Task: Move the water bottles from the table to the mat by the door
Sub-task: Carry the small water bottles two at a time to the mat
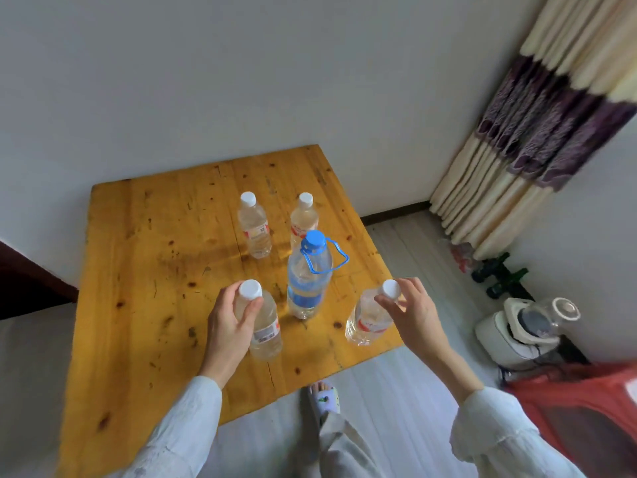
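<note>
Several clear water bottles stand on a yellow wooden table (144, 270). My left hand (229, 326) grips the near-left white-capped bottle (267, 334) around its neck. My right hand (412, 313) holds the near-right white-capped bottle (367, 322) by its top, at the table's right edge; that bottle leans slightly. Between them stands a taller bottle with a blue cap and blue carry loop (308, 281). Two more white-capped bottles stand behind, one at the back left (254, 229) and one at the back right (303, 219). No mat or door is in view.
The table sits against a white wall. A cream and purple curtain (537, 132) hangs at the right. On the floor to the right are dark dumbbells (499, 277), a white appliance (527, 326) and a red mesh basket (586, 415). My slippered foot (324, 398) stands by the table's near edge.
</note>
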{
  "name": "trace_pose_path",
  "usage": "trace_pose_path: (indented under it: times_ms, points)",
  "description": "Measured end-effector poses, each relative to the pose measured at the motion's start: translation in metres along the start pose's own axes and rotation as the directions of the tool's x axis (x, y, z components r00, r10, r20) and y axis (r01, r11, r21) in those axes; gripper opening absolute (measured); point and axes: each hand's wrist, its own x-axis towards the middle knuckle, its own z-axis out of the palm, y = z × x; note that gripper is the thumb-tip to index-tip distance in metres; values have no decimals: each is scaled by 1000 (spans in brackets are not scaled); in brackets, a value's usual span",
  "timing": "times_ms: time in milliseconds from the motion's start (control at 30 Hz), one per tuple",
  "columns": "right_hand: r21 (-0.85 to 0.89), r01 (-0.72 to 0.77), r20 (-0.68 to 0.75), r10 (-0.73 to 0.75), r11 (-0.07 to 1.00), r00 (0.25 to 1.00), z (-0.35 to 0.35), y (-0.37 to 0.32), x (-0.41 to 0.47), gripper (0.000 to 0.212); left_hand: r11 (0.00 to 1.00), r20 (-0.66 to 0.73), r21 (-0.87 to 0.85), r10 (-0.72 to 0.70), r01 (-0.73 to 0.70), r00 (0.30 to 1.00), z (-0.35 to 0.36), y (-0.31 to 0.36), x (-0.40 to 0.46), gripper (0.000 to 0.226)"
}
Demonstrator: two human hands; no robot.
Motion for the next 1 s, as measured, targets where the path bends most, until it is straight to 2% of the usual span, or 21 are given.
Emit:
trace_pose_path:
  times_ms: [100, 200, 300, 433, 500, 633, 700, 800, 900, 1000]
  points:
    - [6, -63, -61, 63, 998, 996, -22, -2, -46, 32, 999, 74, -28, 25, -23, 997, 5, 11, -31, 28]
    - [8, -81, -145, 81, 997, 986, -46, 0, -91, 29, 997, 226, -65, 58, -45, 972, 21, 28, -56, 24]
    - [21, -115, -229, 117, 993, 966, -71, 8, -134, 26, 989, 370, -102, 134, -103, 919, 46, 47, -83, 20]
    - [56, -153, -361, 163, 987, 918, -107, 25, -204, 22, 975, 524, -137, 219, -172, 823, 89, 79, -127, 34]
    - [69, -184, -461, 195, 981, 866, -131, 32, -244, 24, 963, 609, -168, 269, -210, 746, 115, 100, -156, 28]
    - [107, -248, -619, 260, 963, 741, -180, 47, -341, 41, 932, 760, -255, 358, -257, 542, 164, 139, -237, 23]
    - [131, -293, -690, 299, 947, 659, -201, 55, -399, 37, 918, 812, -301, 389, -258, 435, 184, 155, -287, 20]
    - [180, -378, -761, 372, 908, 531, -231, 66, -495, 33, 898, 865, -366, 425, -245, 266, 207, 174, -373, 19]
    - [215, -454, -804, 421, 865, 420, -256, 70, -592, 57, 882, 889, -417, 446, -219, 103, 222, 188, -465, 13]
    - [251, -537, -840, 457, 806, 293, -272, 71, -683, 64, 866, 885, -461, 464, -193, -34, 233, 198, -555, 9]
